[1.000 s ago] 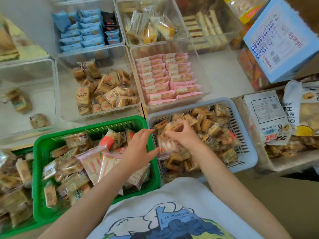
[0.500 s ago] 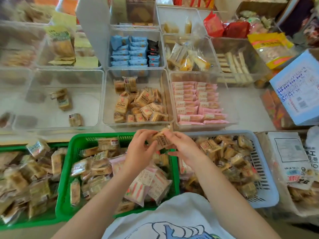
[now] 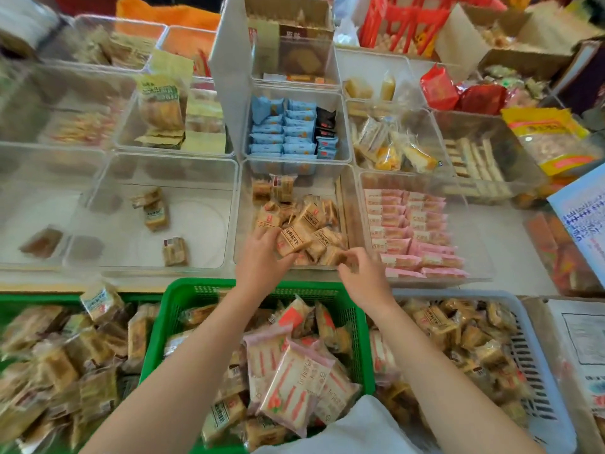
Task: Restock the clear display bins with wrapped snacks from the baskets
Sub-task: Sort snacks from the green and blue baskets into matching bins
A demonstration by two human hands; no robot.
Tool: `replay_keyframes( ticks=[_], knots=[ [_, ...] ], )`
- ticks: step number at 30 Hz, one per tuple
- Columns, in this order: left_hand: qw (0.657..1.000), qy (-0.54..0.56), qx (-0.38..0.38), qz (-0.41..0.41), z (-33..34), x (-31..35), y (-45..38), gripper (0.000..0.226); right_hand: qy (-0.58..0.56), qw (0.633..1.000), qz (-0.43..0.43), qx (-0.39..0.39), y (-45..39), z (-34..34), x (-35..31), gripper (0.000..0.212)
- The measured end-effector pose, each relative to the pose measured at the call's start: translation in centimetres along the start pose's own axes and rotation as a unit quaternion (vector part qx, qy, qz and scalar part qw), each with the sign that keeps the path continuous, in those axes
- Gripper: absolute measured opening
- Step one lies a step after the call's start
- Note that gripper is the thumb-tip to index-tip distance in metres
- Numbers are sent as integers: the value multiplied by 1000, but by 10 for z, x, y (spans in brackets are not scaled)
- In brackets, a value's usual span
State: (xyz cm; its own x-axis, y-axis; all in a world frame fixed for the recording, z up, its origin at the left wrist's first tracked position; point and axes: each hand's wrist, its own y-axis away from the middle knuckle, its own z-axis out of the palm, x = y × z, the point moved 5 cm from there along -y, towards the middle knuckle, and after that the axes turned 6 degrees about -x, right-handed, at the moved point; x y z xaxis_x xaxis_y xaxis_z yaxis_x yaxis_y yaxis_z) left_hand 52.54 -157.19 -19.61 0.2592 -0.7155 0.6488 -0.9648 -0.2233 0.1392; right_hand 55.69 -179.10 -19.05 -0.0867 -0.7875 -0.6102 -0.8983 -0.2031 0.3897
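Note:
My left hand (image 3: pixel 262 260) reaches over the front wall of a clear display bin (image 3: pixel 241 224) and grips a tan wrapped snack (image 3: pixel 292 240) above the pile of similar snacks (image 3: pixel 314 221) inside. My right hand (image 3: pixel 363 276) is at the bin's front right corner, fingers curled, pinching the edge of another tan snack (image 3: pixel 342 258) that is mostly hidden. Below my arms are a green basket (image 3: pixel 196 288) of pink and tan packs and, to the right, a grey basket (image 3: pixel 514 298) of tan snacks.
Left of the target bin is a clear bin (image 3: pixel 108 178) with three loose snacks. To its right a bin holds rows of pink packs (image 3: pixel 409 231). Blue packs (image 3: pixel 284 132) fill the bin behind. A second green basket (image 3: pixel 36 298) is at far left, boxes and bags at right.
Both hands lifted tan snacks out of the grey basket, brought them together over the green basket, then moved forward into the clear bin. The view tilted up.

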Motion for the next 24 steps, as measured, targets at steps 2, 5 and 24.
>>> replay_keyframes(
  ticks=[2,5,24],
  knots=[
    [998,-43,-34,6,13,-7,-15,69,124,992,-21,0,3,4,11,38],
    [975,-155,-160,7,47,-25,-14,75,224,973,-28,-43,17,17,29,58],
    [970,-49,-234,54,136,87,125,49,189,968,162,-10,66,-60,209,68]
  ],
)
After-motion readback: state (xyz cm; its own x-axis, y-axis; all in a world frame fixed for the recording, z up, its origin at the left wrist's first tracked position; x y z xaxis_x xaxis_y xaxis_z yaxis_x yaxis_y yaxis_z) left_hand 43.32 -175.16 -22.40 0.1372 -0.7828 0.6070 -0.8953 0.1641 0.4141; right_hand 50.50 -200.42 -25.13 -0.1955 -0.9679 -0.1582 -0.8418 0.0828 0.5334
